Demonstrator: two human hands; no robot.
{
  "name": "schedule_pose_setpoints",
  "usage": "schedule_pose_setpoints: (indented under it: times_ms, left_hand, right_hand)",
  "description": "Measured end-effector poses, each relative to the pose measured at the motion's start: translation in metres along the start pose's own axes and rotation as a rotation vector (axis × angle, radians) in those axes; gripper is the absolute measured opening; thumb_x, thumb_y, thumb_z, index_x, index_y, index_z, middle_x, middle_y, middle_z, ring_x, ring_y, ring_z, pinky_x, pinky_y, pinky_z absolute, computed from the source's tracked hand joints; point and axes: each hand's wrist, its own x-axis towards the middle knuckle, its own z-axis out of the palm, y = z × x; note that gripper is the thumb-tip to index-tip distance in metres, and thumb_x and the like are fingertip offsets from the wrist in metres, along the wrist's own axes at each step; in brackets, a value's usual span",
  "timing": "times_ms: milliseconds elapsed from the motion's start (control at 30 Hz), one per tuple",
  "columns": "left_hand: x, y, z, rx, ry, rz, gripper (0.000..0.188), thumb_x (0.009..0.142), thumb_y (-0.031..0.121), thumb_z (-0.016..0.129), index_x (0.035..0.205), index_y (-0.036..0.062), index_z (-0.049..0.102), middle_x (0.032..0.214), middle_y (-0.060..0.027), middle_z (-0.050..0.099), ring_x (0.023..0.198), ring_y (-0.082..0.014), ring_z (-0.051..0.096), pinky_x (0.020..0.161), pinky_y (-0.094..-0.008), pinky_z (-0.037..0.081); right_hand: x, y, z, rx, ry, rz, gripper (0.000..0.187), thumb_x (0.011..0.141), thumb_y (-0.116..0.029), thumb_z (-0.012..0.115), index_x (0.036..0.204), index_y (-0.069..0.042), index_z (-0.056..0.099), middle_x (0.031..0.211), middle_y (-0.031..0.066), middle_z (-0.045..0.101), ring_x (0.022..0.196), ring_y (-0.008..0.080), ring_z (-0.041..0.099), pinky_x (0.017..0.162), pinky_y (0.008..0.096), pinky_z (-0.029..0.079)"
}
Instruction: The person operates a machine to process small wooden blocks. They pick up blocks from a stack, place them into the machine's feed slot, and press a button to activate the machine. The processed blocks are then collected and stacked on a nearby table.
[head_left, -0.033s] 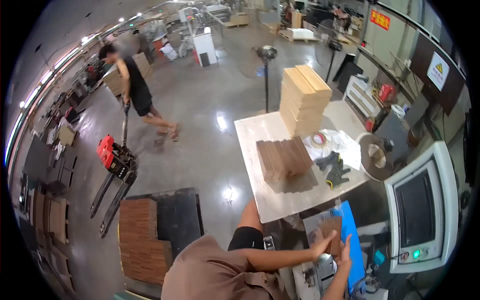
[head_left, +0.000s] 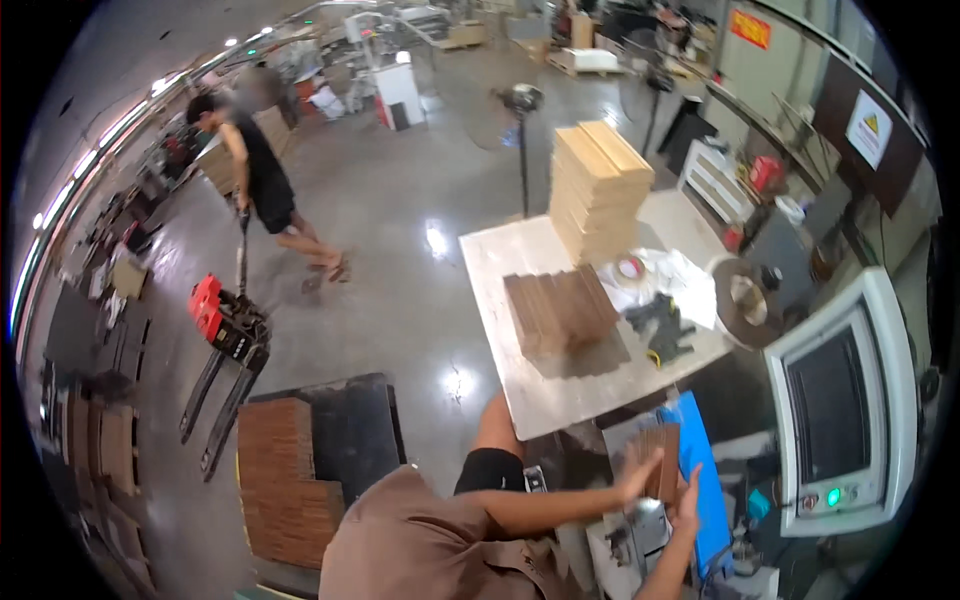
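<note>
A small bundle of brown wooden strips point(head_left: 661, 462) is gripped between my two hands, standing almost upright. My left hand point(head_left: 634, 482) presses on its left side with the fingers against the wood. Around its lower right side is my right hand point(head_left: 685, 503), whose fingers point up. Just behind and to the right of the bundle lies a bright blue panel point(head_left: 706, 470) on the machine. Beneath my hands are metal machine parts point(head_left: 650, 528), partly covered by my wrists.
Ahead, a pale table point(head_left: 490, 270) bears stacked brown blocks point(head_left: 560, 315), light wooden boards point(head_left: 598, 190) and dark gloves point(head_left: 660, 328). A monitor point(head_left: 832, 400) stands at right. Brown strips point(head_left: 285, 480) lie on a dark pallet point(head_left: 355, 425). At left, a person point(head_left: 262, 170) holds a pallet jack point(head_left: 228, 320).
The whole view has shifted slightly. Both hands keep hold of the wooden strips, which look a little more upright now.
</note>
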Motion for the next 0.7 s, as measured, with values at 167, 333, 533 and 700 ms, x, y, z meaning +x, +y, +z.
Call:
schedule_pose_setpoints:
  times_ms: [167,333,533,700]
  left_hand:
    - [0.068,0.038,-0.154,0.208,0.000,0.158,0.064,0.115,0.046,0.048,0.159,-0.0015,0.047,0.149,-0.0144,0.057,0.140,-0.0268,0.052,0.125,-0.0420,0.036]
    - [0.052,0.131,-0.118,0.325,-0.343,-0.089,0.091,0.112,0.072,0.030,0.174,0.0059,0.023,0.179,-0.0136,0.031,0.162,-0.0304,0.032,0.130,-0.0475,0.024]
    - [0.064,0.112,-0.119,0.484,-0.496,-0.176,0.096,0.109,0.079,0.025,0.170,0.0045,0.034,0.159,-0.0150,0.051,0.136,-0.0280,0.052,0.114,-0.0418,0.039]
    - [0.050,0.116,-0.098,0.522,-0.523,-0.070,0.086,0.111,0.075,0.028,0.162,0.0105,0.050,0.128,-0.0070,0.063,0.102,-0.0151,0.058,0.087,-0.0336,0.048]
  right_hand:
    - [-0.024,0.070,0.042,0.090,0.381,-0.319,0.092,0.110,-0.073,0.036,0.174,-0.007,0.025,0.178,0.0138,0.031,0.162,0.0307,0.032,0.133,0.0458,0.023]
    - [-0.016,0.135,0.076,0.604,0.647,-0.216,0.108,0.102,-0.078,0.052,0.176,-0.010,0.012,0.179,0.0182,0.022,0.163,0.0345,0.028,0.131,0.0510,0.024]
    - [-0.019,0.108,0.107,0.678,0.672,-0.280,0.117,0.101,-0.080,0.051,0.172,0.004,0.009,0.178,0.0251,0.020,0.163,0.0352,0.026,0.136,0.0451,0.018]
    - [-0.016,0.110,0.109,0.696,0.583,-0.309,0.117,0.101,-0.085,0.043,0.175,-0.003,0.001,0.182,0.0215,0.005,0.169,0.0336,0.010,0.136,0.0438,0.007]
